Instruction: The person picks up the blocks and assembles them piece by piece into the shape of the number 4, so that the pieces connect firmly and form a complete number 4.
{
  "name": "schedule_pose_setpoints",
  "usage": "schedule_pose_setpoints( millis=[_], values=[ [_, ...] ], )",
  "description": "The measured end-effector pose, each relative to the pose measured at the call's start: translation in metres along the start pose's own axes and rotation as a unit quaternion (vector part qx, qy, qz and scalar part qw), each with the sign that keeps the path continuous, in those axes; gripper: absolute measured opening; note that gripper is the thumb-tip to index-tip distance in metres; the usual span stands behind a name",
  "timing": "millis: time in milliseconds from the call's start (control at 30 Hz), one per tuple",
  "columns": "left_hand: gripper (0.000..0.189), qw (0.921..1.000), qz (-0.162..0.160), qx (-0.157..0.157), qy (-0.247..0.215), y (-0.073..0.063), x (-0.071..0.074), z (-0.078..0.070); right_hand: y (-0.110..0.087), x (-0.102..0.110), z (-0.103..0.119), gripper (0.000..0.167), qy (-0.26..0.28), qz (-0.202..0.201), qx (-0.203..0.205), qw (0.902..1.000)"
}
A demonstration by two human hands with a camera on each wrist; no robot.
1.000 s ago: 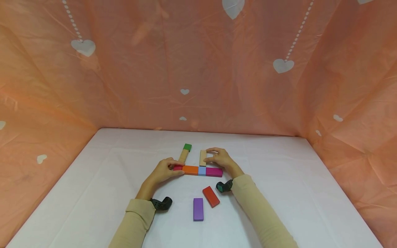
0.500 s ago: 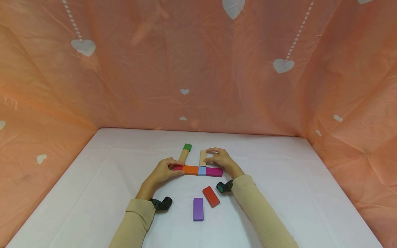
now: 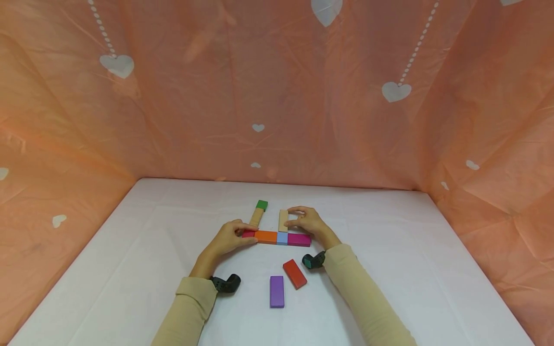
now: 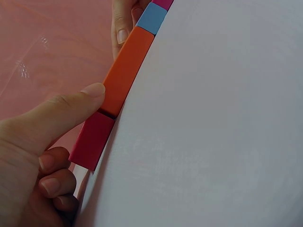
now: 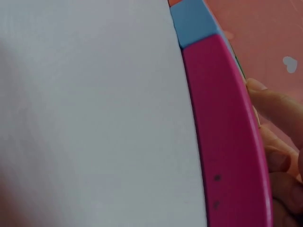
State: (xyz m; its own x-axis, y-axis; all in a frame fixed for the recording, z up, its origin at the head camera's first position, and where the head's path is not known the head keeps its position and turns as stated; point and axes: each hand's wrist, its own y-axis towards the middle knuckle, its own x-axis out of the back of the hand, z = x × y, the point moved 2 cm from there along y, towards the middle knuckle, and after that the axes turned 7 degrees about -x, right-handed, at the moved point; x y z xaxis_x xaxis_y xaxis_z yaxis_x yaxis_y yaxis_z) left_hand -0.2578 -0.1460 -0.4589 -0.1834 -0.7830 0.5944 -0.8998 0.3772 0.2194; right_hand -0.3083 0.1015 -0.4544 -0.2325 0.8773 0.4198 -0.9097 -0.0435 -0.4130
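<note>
In the head view, crimson [image 3: 248, 234], orange [image 3: 266, 237], light blue [image 3: 282, 238] and magenta [image 3: 299, 240] wooden blocks lie end to end in a row. My left hand [image 3: 229, 237] pinches the orange block's left end; its thumb [image 4: 90, 94] lies against the near side in the left wrist view, beside the crimson block. Behind the light blue block a plain wooden block [image 3: 283, 221] points away from me. My right hand [image 3: 306, 220] holds it at its right side, with thumb and index finger curved there. The magenta block [image 5: 227, 127] hides part of those fingers in the right wrist view.
Another plain wooden block [image 3: 257, 217] extends back from the row's left part, with a green block [image 3: 261, 205] at its far end. Nearer me, a red block [image 3: 295, 274] lies slanted beside a purple block [image 3: 277, 291] on the white tabletop [image 3: 372, 226].
</note>
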Motion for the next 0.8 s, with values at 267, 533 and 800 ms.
schedule_pose_setpoints(
  millis=[267,533,800],
  values=[
    [0.029,1.0,0.002,-0.001,-0.003,0.0002,-0.0001,0.0004,-0.0004,0.0007,0.0,0.054,-0.003,0.004,0.0,1.0],
    [0.029,1.0,0.002,-0.001,-0.003,0.0002,-0.0001,0.0,-0.0003,0.0005,-0.0002,0.053,-0.004,0.002,0.005,1.0],
    [0.03,1.0,0.004,0.005,-0.004,0.0,-0.0002,-0.0007,-0.0023,0.0012,0.0,0.054,0.002,0.007,0.022,0.9997]
  ],
)
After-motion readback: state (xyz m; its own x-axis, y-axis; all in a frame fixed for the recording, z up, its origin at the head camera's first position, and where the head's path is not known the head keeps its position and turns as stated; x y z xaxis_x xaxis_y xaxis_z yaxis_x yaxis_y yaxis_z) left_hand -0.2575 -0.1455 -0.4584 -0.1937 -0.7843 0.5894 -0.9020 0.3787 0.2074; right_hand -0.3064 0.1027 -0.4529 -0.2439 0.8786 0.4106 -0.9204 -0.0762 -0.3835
